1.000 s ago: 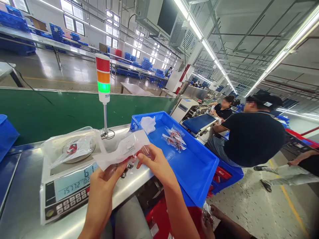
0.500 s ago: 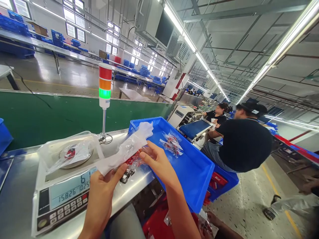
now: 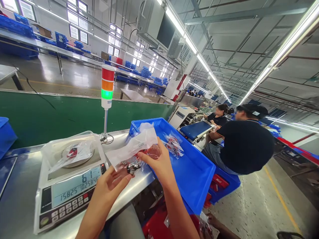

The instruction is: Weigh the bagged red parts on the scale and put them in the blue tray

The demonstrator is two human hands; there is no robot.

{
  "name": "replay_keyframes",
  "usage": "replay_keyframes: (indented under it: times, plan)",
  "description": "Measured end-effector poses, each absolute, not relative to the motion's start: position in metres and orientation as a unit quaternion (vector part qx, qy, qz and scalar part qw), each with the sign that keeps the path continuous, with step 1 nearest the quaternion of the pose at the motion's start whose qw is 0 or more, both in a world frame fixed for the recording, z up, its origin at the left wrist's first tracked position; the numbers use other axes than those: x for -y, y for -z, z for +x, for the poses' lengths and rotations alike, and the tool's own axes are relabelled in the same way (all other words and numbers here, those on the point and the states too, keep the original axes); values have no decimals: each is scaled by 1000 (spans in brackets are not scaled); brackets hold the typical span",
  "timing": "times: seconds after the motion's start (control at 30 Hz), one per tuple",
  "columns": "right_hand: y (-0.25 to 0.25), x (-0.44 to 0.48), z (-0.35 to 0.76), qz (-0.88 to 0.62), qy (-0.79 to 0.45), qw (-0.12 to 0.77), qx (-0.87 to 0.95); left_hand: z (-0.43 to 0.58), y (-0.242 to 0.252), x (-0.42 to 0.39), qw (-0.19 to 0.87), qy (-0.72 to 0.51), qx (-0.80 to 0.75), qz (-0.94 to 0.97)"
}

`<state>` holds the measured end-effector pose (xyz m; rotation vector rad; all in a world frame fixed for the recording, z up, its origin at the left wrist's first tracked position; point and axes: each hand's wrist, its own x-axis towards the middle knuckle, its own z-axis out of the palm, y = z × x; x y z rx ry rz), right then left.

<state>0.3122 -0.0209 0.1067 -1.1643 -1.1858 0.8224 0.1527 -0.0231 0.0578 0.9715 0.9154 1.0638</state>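
LEFT HAND: left hand (image 3: 107, 191) palm up, fingers spread and released, holding nothing; tips just below the bag's lower edge, contact not clear.
RIGHT HAND: right hand (image 3: 158, 162) fingers closed on the top of the clear plastic bag (image 3: 131, 166), grasping it with a white paper strip (image 3: 132, 147) lying across it.
BAG: over the stainless worktop (image 3: 22, 179), between the digital scale and the blue tray, near the tray's rim. Red and metal parts (image 3: 131, 168) sit inside; exact kind too small to tell.
CHANGE: left hand has opened from its grip on the bag and strip. Right hand now carries the bag alone, and the strip sits at a shallower angle.
SCALE: digital scale (image 3: 72, 189) left of the hands, another bagged item (image 3: 74, 152) on its pan, display showing 61 and 15825.
TRAY: blue plastic tray (image 3: 211, 172) right of the bag, holding a small bagged red-and-metal bundle (image 3: 173, 145) and loose white plastic (image 3: 147, 126).
AROUND: stack light (image 3: 107, 86) behind the scale, green lit. Seated co-worker (image 3: 245, 146) in black at right.
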Motion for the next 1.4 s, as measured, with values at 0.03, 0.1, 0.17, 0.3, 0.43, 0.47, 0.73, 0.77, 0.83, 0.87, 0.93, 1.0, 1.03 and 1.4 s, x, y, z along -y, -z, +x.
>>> replay_keyframes:
  times: [0.03,0.1,0.17,0.3,0.43,0.47,0.73,0.77,0.83,0.87,0.93,1.0,1.03,1.4]
  plan:
    - [-106,21,312,-508,-347,604,507,153,-57,23,658,-464,-407,432]
    - [-106,23,312,-515,-339,605,503,153,-56,23,659,-461,-407,433]
    - [-106,24,311,-517,-341,604,501,155,-55,22,661,-459,-405,434]
    - [-105,26,309,-514,-349,607,496,159,-53,20,653,-472,-402,434]
    - [-101,23,308,-509,-358,617,482,160,-53,20,641,-488,-407,431]
    - [-99,22,308,-509,-362,616,480,161,-53,19,638,-490,-410,430]
    - [-94,16,305,-511,-376,607,479,160,-55,17,634,-496,-410,429]
    - [-94,16,304,-510,-377,607,478,160,-56,17,638,-492,-406,431]
    - [-94,16,302,-509,-381,608,476,162,-58,18,637,-488,-409,434]
    - [-93,16,301,-509,-384,607,475,164,-58,18,629,-487,-417,439]
    - [-92,16,300,-510,-389,604,473,166,-57,18,609,-489,-431,451]
    - [-90,16,300,-512,-391,603,471,167,-55,18,600,-496,-430,458]
    - [-89,16,300,-511,-393,603,470,168,-54,17,599,-501,-424,458]
    - [-87,11,301,-504,-407,604,464,158,-46,10,612,-515,-442,407]
